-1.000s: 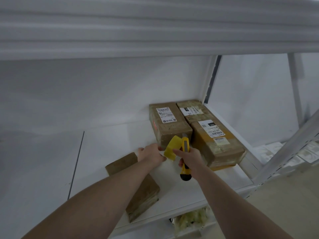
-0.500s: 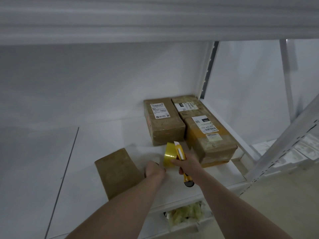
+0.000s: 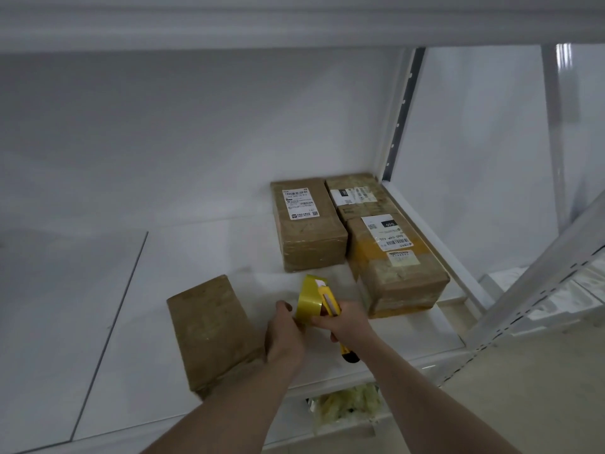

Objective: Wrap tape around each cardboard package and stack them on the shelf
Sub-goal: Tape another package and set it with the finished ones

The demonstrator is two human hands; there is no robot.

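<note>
Nearest, the left hand [image 3: 284,334] has come off the shelf [image 3: 196,250] and its fingers now pinch the yellow tape roll [image 3: 307,299], while the right hand [image 3: 347,324] stays wrapped round the roll and a yellow utility knife [image 3: 330,301]. That suggests the tape end is being picked free for the plain cardboard package [image 3: 212,329] just left. Farther back lie three labelled packages [image 3: 307,224].

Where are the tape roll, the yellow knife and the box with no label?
tape roll [image 3: 308,301], head view, on its yellow outer band.
yellow knife [image 3: 328,298], head view, on its upper body above the fingers.
unlabelled box [image 3: 209,326], head view, on its bare top face.
</note>
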